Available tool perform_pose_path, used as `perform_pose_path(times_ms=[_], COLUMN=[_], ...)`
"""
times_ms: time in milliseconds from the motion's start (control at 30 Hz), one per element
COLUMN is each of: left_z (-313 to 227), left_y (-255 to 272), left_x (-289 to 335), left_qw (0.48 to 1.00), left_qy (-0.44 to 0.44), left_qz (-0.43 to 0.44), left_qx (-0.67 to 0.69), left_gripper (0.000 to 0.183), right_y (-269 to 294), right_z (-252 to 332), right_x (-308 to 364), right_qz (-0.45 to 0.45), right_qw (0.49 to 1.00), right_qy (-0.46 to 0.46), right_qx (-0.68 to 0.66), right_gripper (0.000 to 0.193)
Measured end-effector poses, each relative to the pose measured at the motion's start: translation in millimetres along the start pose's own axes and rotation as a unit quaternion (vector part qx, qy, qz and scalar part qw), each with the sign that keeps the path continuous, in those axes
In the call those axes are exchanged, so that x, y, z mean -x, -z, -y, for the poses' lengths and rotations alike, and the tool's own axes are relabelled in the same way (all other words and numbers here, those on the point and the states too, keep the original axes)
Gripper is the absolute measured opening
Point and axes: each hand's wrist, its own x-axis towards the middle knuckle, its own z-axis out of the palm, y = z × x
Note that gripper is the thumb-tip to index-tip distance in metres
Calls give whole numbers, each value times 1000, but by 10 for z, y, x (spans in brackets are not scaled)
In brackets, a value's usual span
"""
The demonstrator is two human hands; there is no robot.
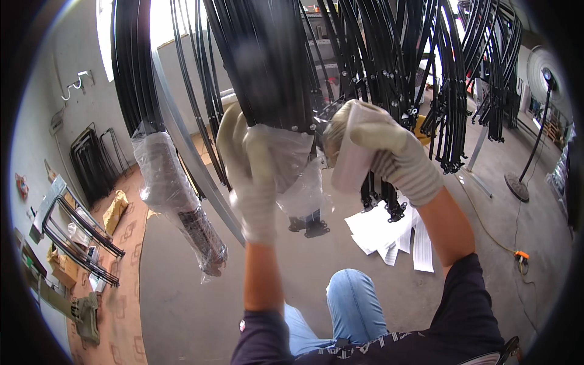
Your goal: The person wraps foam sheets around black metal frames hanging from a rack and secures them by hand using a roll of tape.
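Observation:
In front of me hangs a thick bundle of black metal bars [267, 67], its lower part wrapped in clear plastic film [286, 152]. My left hand [248, 176], in a striped pale glove and slightly blurred, grips the left side of this bundle at the top of the film. My right hand [395, 152], gloved the same way, is closed around a roll of stretch film [358, 146] just right of the bundle. The roll tilts, its upper end leaning right. Bar ends [309, 226] stick out below the wrapped part.
Left of me hangs a bundle wrapped in film [173, 176], beside a grey metal post [194, 158]. More black bars [447, 115] hang at the right. White sheets [392, 234] lie on the floor. A standing fan [517, 185] and an orange cable connector [521, 255] are farther right.

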Motion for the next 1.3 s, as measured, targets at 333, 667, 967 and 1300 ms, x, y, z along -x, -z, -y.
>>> perform_pose_path(times_ms=[333, 667, 967, 1300], left_z=[341, 264, 678, 1251], left_y=[300, 542, 381, 140], left_x=[611, 149, -118, -360], left_qw=[961, 950, 873, 927], left_qy=[154, 191, 326, 158], left_qz=[-43, 25, 62, 268], left_qx=[225, 247, 358, -209], left_gripper=[58, 43, 39, 39], right_y=[-942, -680, -56, 365], right_z=[-325, -244, -481, -608], right_x=[-357, -407, -537, -794], right_qz=[-194, 28, -22, -13], right_qw=[829, 826, 989, 994], right_qy=[160, 252, -18, -44], right_qx=[500, 503, -146, -95], right_gripper=[36, 33, 25, 25])
